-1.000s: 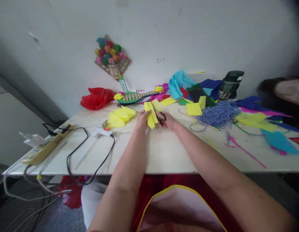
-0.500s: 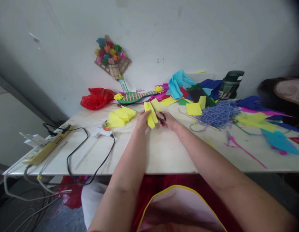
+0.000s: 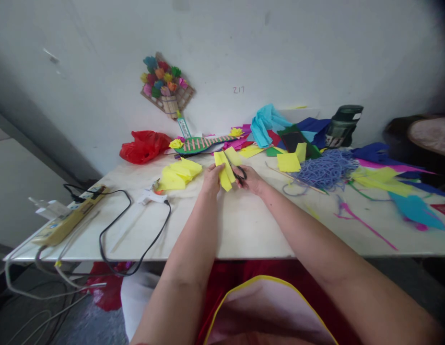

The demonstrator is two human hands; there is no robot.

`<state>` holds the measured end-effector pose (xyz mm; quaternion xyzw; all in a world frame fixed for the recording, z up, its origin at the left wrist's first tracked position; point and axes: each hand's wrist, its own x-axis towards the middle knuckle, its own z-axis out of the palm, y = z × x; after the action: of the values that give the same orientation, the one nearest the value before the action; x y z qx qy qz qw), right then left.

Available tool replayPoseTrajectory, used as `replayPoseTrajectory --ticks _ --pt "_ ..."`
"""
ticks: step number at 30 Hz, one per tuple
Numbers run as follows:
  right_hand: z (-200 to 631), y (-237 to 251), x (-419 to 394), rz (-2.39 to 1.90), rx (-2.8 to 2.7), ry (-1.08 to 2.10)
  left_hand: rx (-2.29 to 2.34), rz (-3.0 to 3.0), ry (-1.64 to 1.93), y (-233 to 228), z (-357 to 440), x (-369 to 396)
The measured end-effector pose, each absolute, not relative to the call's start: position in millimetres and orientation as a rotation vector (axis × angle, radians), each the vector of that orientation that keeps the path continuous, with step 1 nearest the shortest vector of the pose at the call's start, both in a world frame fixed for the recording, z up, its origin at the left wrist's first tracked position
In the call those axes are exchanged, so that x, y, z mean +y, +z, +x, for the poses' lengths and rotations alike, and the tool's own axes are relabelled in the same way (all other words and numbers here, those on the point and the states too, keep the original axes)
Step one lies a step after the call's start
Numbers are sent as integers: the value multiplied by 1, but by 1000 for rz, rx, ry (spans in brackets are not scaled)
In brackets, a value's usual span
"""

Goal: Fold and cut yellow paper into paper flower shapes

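My left hand [image 3: 211, 177] is closed on a folded strip of yellow crepe paper [image 3: 224, 173], held above the middle of the table. My right hand [image 3: 251, 180] grips black-handled scissors [image 3: 241, 174], whose blades lie against the right side of the strip. Another yellow flap [image 3: 233, 155] spreads out beyond the blades; whether it still joins the strip I cannot tell. To the left of my hands rests a crumpled yellow sheet [image 3: 180, 173]. Behind them lies a green shape with pink woven strips [image 3: 204, 143] and a yellow paper flower [image 3: 237, 132] at its tip.
On the left are a white glue gun [image 3: 150, 197] with a black cord and a power strip [image 3: 69, 218]. A red plastic bag [image 3: 145, 146] sits at the back. Purple yarn [image 3: 325, 170], coloured paper [image 3: 267, 125] and a dark bottle [image 3: 344, 126] crowd the right.
Almost nothing differs. Both hands, the yellow strip and the scissors stay in nearly the same place.
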<state>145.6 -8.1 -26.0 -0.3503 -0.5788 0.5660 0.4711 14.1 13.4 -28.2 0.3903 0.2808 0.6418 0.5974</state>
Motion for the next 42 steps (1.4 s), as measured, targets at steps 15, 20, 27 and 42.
replayPoseTrajectory --ticks 15,20,27,42 --pt "146 -29 -6 -820 -1399 1414 671 886 1494 -29 15 14" --pt "146 -29 -6 -833 -1383 1430 664 887 1489 -30 15 15" --pt "145 -29 -6 -865 -1379 1425 652 882 1486 -31 15 15" --pt "144 -25 -9 -853 -1414 1383 673 873 1499 -32 13 17"
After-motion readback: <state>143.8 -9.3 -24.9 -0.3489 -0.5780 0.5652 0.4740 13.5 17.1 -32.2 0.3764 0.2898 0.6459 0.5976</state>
